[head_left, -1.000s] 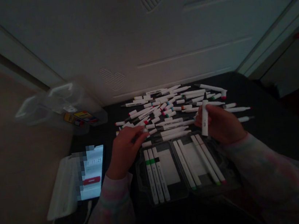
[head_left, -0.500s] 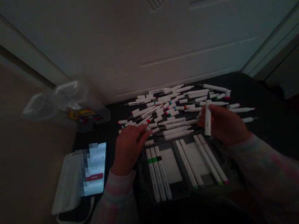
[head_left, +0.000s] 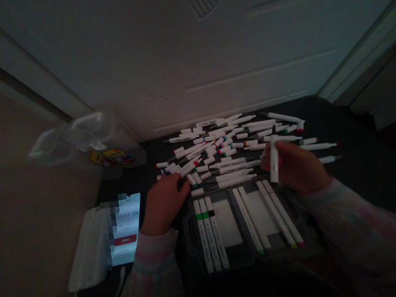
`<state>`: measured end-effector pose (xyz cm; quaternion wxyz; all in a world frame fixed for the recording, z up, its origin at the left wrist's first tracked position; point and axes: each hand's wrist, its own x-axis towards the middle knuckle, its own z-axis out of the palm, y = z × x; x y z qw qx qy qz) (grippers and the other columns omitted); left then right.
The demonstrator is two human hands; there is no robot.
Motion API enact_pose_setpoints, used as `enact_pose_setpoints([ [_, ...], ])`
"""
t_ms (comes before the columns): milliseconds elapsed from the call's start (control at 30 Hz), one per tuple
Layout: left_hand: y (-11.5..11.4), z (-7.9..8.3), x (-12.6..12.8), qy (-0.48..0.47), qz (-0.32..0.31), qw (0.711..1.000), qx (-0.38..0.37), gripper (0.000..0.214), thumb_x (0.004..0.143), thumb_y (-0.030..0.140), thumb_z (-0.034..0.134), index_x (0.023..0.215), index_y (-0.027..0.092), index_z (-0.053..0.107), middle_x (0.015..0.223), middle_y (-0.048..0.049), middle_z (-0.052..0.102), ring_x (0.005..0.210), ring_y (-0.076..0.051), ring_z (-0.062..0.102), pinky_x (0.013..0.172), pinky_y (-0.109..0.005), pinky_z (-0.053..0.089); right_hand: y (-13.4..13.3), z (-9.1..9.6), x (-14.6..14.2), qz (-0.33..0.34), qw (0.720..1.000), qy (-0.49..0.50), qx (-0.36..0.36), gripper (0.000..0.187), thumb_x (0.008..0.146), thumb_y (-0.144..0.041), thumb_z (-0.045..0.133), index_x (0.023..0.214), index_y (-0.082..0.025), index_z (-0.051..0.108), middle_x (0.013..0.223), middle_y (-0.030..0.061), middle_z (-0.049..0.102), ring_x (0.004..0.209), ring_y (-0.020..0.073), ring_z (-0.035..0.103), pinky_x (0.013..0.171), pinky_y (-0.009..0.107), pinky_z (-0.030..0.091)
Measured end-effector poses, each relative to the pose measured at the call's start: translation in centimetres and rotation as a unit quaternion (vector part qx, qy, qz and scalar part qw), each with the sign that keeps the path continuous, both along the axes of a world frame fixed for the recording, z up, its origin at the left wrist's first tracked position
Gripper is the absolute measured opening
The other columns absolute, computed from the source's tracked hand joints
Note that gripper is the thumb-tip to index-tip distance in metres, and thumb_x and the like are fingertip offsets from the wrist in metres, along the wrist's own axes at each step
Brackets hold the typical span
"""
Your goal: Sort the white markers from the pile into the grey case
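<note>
My right hand (head_left: 298, 164) is closed around an uncapped white marker (head_left: 273, 160), held nearly upright with its dark end at the top. At the left edge of a heap of loose caps and markers is my left hand (head_left: 163, 202), thumb and forefinger apart, with nothing visible between them; its other fingertips are hidden. Short white caps (head_left: 196, 178) lie just beyond the left thumb. White uncapped markers (head_left: 236, 179) lie in the middle of the heap. In front of both hands, an open clear case (head_left: 247, 246) holds three markers on its left side and several on its right.
At the left stand clear plastic cases with handles (head_left: 122, 129). Below them, a lit phone (head_left: 130, 230) rests beside a white object (head_left: 87, 250) with a looped strap. A white panel (head_left: 177, 44) with heart shapes rises behind the dark tabletop (head_left: 368, 170).
My left hand has moved slightly left and down, away from the cap it was pinching. My right hand still holds the marker, almost in the same place.
</note>
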<state>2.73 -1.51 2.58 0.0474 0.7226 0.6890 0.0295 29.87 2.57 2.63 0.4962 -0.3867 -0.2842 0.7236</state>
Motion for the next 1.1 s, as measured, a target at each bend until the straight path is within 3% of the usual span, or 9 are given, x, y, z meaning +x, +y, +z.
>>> enact_pose_setpoints([
  [133, 0.3, -0.4, -0.5, -0.023, 0.03, 0.996, 0.079, 0.028, 0.082, 0.035, 0.041, 0.09, 0.017, 0.06, 0.082, -0.0065, 0.063, 0.078, -0.02, 0.056, 0.068, -0.03, 0.041, -0.1, 0.0, 0.0, 0.005, 1.0, 0.0, 0.006, 0.018, 0.068, -0.031, 0.062, 0.06, -0.016, 0.054, 0.05, -0.0033, 0.029, 0.047, 0.0054, 0.029, 0.045, 0.021, 0.033],
  [267, 1.1, -1.6, -1.1, -0.003, 0.051, 0.985, 0.162, 0.026, 0.081, 0.028, 0.042, 0.092, 0.014, 0.061, 0.091, -0.0109, 0.063, 0.088, -0.024, 0.053, 0.08, -0.037, 0.04, -0.2, 0.2, -0.1, 0.008, 1.0, -0.011, 0.004, 0.017, 0.068, -0.033, 0.061, 0.063, -0.017, 0.055, 0.05, -0.0035, 0.028, 0.047, 0.0061, 0.029, 0.046, 0.022, 0.032],
  [433, 1.7, -2.4, -1.1, -0.007, 0.044, 0.987, 0.157, 0.026, 0.08, 0.029, 0.044, 0.091, 0.015, 0.064, 0.092, -0.012, 0.063, 0.088, -0.026, 0.053, 0.078, -0.039, 0.04, -0.3, 0.4, -0.2, 0.002, 1.0, -0.006, 0.004, 0.019, 0.066, -0.033, 0.063, 0.061, -0.016, 0.056, 0.051, -0.0032, 0.029, 0.048, 0.0056, 0.029, 0.046, 0.022, 0.032],
  [733, 1.6, -2.3, -0.6, -0.045, 0.047, 0.988, 0.141, 0.022, 0.077, 0.027, 0.047, 0.088, 0.014, 0.061, 0.087, -0.0123, 0.065, 0.085, -0.028, 0.054, 0.077, -0.041, 0.041, -0.3, 0.4, 0.0, -0.005, 1.0, 0.014, 0.002, 0.017, 0.069, -0.03, 0.061, 0.061, -0.016, 0.057, 0.052, -0.0028, 0.029, 0.048, 0.0056, 0.029, 0.047, 0.02, 0.034],
  [1100, 1.6, -1.8, -0.1, -0.196, 0.063, 0.962, 0.178, 0.014, 0.072, 0.017, 0.05, 0.084, 0.017, 0.056, 0.09, -0.0076, 0.058, 0.087, -0.021, 0.055, 0.079, -0.035, 0.043, -0.3, 0.4, 0.0, 0.021, 1.0, 0.01, 0.02, 0.019, 0.069, -0.032, 0.061, 0.06, -0.017, 0.052, 0.052, -0.0029, 0.026, 0.048, 0.0063, 0.028, 0.045, 0.022, 0.032],
])
